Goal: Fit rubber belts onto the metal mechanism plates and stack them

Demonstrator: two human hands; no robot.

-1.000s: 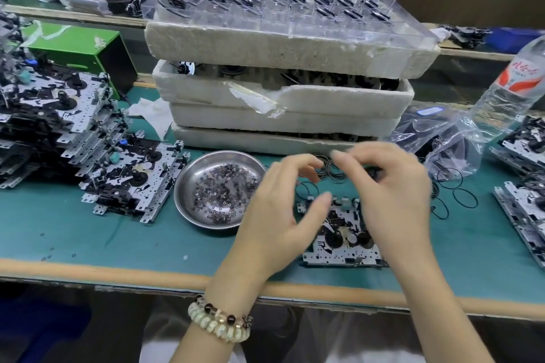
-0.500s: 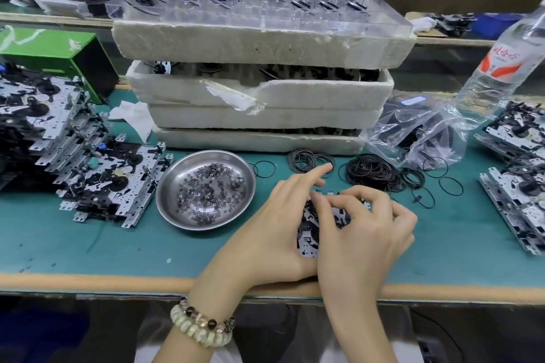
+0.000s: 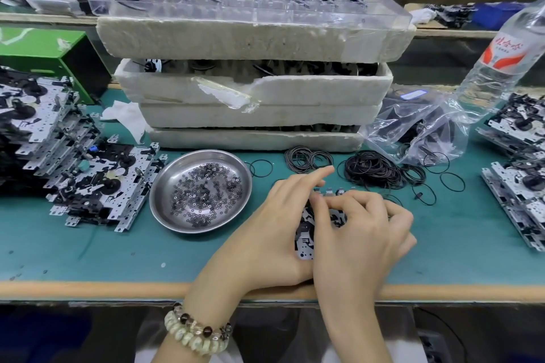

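A metal mechanism plate (image 3: 304, 240) lies flat on the green mat near the front edge, mostly covered by both hands. My left hand (image 3: 271, 233) rests on its left side and presses it down, with the index finger stretched out toward the belts. My right hand (image 3: 364, 234) sits over the plate's right half with curled fingers, its thumb and index tips pinching at the plate's upper part. What they pinch is hidden. A heap of loose black rubber belts (image 3: 372, 170) lies just behind the hands. A smaller bundle of belts (image 3: 306, 156) is to its left.
A steel dish (image 3: 165, 200) of small washers sits left of the hands. Stacked plates (image 3: 41, 138) fill the left side, with more plate stacks (image 3: 519, 194) at the right edge. Foam trays (image 3: 253, 100) stand behind. A plastic bag (image 3: 418, 127), a water bottle (image 3: 501, 59) and a green box (image 3: 44, 56) are also there.
Both hands held a belt raised above the plate, then came down onto it. Over the last half second they have hardly moved. The view has shifted slightly.
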